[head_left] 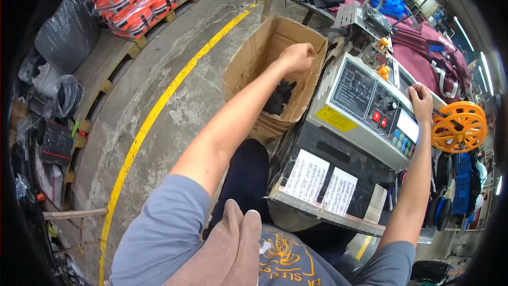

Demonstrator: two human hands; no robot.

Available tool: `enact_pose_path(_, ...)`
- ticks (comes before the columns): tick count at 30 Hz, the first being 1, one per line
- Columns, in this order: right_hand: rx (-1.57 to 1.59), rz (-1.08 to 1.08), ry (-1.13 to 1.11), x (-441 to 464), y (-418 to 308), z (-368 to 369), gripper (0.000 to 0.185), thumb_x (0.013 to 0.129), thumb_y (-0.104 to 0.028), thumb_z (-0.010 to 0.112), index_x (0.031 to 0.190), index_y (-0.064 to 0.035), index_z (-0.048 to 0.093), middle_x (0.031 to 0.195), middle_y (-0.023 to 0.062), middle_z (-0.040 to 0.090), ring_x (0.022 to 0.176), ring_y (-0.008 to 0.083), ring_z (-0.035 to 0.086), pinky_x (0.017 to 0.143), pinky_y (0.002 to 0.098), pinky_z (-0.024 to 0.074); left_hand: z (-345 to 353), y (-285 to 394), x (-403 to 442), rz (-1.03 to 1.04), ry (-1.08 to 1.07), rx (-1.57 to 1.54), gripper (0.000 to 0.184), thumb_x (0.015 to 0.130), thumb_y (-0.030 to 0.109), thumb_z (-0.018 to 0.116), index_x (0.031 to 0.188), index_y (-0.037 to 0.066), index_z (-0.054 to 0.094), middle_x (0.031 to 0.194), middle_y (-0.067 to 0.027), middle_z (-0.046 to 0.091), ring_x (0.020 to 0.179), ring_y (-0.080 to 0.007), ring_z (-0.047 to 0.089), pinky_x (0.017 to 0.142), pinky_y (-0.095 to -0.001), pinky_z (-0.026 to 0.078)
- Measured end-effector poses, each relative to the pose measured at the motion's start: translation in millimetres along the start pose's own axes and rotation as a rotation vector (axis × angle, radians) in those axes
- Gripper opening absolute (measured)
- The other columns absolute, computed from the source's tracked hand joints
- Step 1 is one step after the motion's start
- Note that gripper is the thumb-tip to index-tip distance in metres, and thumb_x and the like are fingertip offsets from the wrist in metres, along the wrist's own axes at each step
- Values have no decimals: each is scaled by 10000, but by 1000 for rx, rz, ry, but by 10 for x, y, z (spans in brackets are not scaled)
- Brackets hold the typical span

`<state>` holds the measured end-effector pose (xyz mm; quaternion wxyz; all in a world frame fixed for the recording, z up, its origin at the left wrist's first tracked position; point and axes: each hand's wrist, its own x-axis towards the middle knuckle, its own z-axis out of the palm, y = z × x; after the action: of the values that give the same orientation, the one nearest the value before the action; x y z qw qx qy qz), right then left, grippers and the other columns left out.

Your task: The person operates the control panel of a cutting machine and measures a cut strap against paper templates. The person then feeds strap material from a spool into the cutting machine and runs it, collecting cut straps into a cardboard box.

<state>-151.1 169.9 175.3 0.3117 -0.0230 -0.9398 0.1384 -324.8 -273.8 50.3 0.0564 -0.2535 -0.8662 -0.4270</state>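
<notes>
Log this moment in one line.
left hand: over cardboard box, fingers curled | right hand: at white machine's far side | inside box: dark pieces | machine panel: red switches

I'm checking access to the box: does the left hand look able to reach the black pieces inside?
Probably yes: the left hand appears above the open cardboard box, with nothing visible blocking the black pieces.

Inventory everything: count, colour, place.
cardboard box: one, brown, centre
pieces: uncountable, black, inside box
machine: one, grey, right of box
wheel: one, orange, right of machine
bench: one, black, below machine
papers: three, pale, on bench
packed bundles: several, orange-red, upper left
pallets: count unclear, brown, left
floor stripe: one long, yellow, left
fabric: pile, maroon, upper right
clutter: uncountable, mixed, both sides
shirt: one, grey, bottom
left hand: one, bare, over box
right hand: one, bare, by machine
</notes>
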Motion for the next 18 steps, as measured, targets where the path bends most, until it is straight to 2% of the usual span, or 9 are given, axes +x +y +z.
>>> enact_pose_path(2, -23, -26, 9, 5, 13, 5, 238, 956, -220, 750, 1044, 1, 738, 1038, 93, 708, 934, 186, 671, 868, 330, 519, 277, 1, 151, -40, 34, -232, 414, 926, 356, 756, 1200, 46, 749, 1104, -157, 792, 1058, -323, 754, 952, -406, 577)
enact_pose_path(5, 33, 29, -16, 4, -2, 4, 233, 958, -213, 751, 1044, 3, 735, 1024, 82, 702, 918, 173, 669, 859, 317, 519, 543, 36, 297, -122, 104, -192, 453, 905, 364, 780, 1237, 59, 746, 1113, -157, 791, 1054, -311, 756, 949, -407, 579)
enact_pose_path(6, 35, 27, -13, 6, -9, 1, 234, 958, -213, 751, 1045, 4, 735, 1022, 80, 701, 912, 172, 669, 856, 315, 519, 581, 99, 272, -192, 138, -195, 390, 910, 365, 774, 1200, 103, 778, 1087, -133, 801, 1038, -302, 762, 937, -414, 585)
enact_pose_path(9, 43, 27, -11, -2, -31, 0, 238, 958, -213, 752, 1047, 7, 733, 1018, 76, 700, 898, 171, 672, 848, 312, 521, 638, 199, 214, -303, 192, -161, 314, 915, 377, 765, 1130, 152, 814, 1048, -105, 810, 1003, -302, 770, 918, -427, 593)
enact_pose_path(12, 40, 38, -9, -5, -29, -7, 242, 959, -214, 753, 1049, 10, 732, 1021, 78, 704, 896, 171, 677, 846, 315, 524, 678, 203, 196, -306, 202, -212, 263, 926, 375, 743, 1073, 176, 832, 1012, -94, 812, 978, -303, 774, 898, -433, 600)
enact_pose_path(18, 3, 11, 0, 13, 15, -1, 244, 965, -217, 748, 1052, 10, 733, 1032, 79, 707, 922, 169, 684, 862, 317, 527, 653, 270, 159, -305, 364, -192, 259, 908, 356, 742, 1077, 180, 829, 956, -102, 806, 902, -310, 777, 823, -451, 601)
